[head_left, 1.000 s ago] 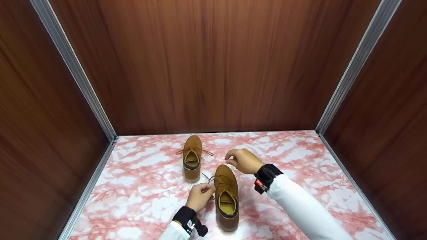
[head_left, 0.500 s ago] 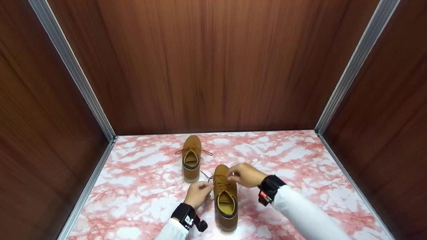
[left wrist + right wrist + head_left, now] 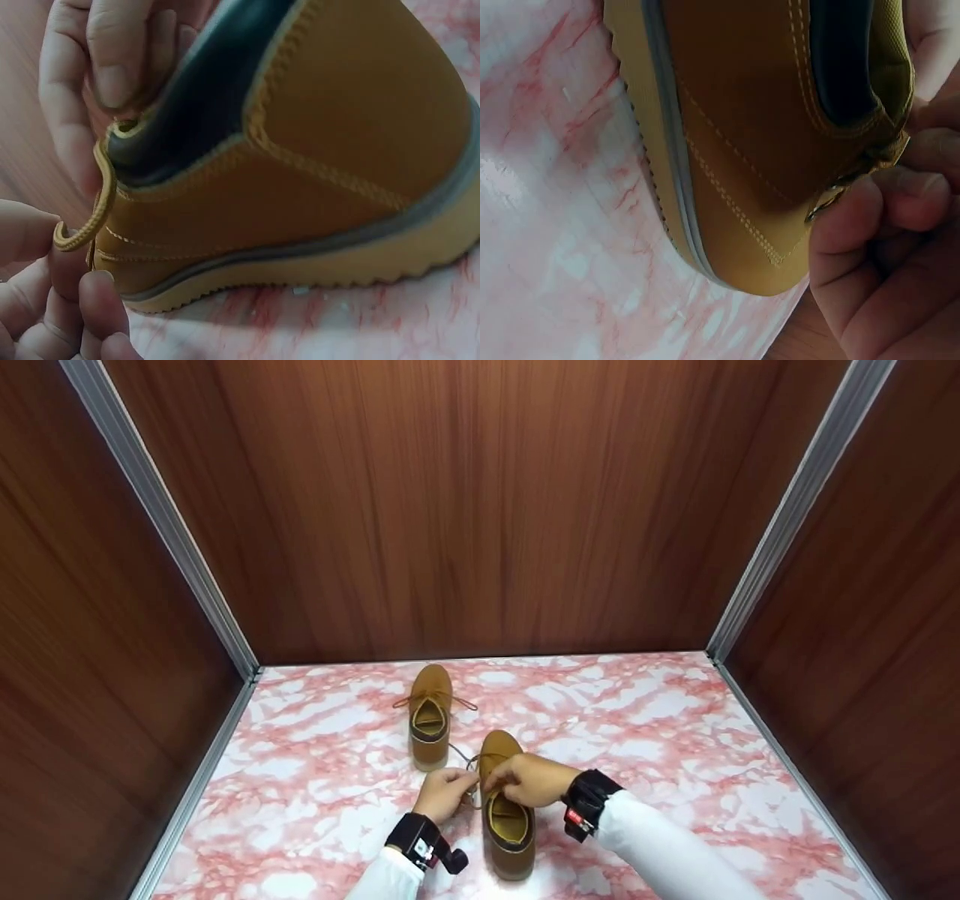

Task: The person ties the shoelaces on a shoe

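A tan lace-up shoe stands with its toe pointing away, a yellow lining in its opening. Close by its left side, my left hand pinches a brown shoelace, which curves from the shoe's opening to my fingertips in the left wrist view. My right hand is over the lacing with its fingers bent. In the right wrist view its thumb and fingertips touch the front of the shoe by the eyelets. Whether they grip a lace is hidden.
A matching tan shoe stands farther back to the left, its laces spread to both sides. Both shoes are on a pink-and-white marbled surface. Brown wood-grain panels with metal corner strips enclose the back and sides.
My right hand has moved from beyond the toe, down and left, onto the lacing. The left hand has stayed by the shoe's left side with the shoelace.
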The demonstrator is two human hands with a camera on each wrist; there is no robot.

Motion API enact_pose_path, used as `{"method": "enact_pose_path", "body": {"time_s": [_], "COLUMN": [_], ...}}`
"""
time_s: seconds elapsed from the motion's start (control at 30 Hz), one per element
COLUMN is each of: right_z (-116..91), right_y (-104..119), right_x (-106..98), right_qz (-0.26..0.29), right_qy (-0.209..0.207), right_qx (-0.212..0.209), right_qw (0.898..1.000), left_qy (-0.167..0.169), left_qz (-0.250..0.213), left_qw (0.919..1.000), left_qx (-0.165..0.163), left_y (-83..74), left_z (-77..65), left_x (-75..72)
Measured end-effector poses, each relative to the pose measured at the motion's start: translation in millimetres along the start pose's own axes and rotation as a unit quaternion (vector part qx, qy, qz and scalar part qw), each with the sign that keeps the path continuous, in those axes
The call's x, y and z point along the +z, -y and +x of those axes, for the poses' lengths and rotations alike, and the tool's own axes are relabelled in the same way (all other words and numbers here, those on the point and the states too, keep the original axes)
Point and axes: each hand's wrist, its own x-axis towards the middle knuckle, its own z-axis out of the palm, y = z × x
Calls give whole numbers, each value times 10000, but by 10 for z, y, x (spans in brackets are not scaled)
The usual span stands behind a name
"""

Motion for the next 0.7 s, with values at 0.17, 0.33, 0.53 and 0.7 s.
{"method": "enact_pose_path", "body": {"time_s": [0.17,0.33,0.53,0.7], "right_z": [14,3,-16,-29], "right_y": [2,-4,-13,-41], "right_x": [14,20,32,29], "right_qz": [284,473,602,693], "right_qy": [180,230,222,47], "right_qx": [65,-49,55,140], "right_qw": [9994,9986,9979,9975], "left_qy": [87,140,82,152], "left_qz": [-299,-690,-930,-1007], "left_qw": [9994,9966,9932,9919], "left_qx": [-144,-419,-699,-762], "left_y": [-14,-14,3,-3], "left_z": [10,8,5,-2], "left_x": [8,16,32,40]}}
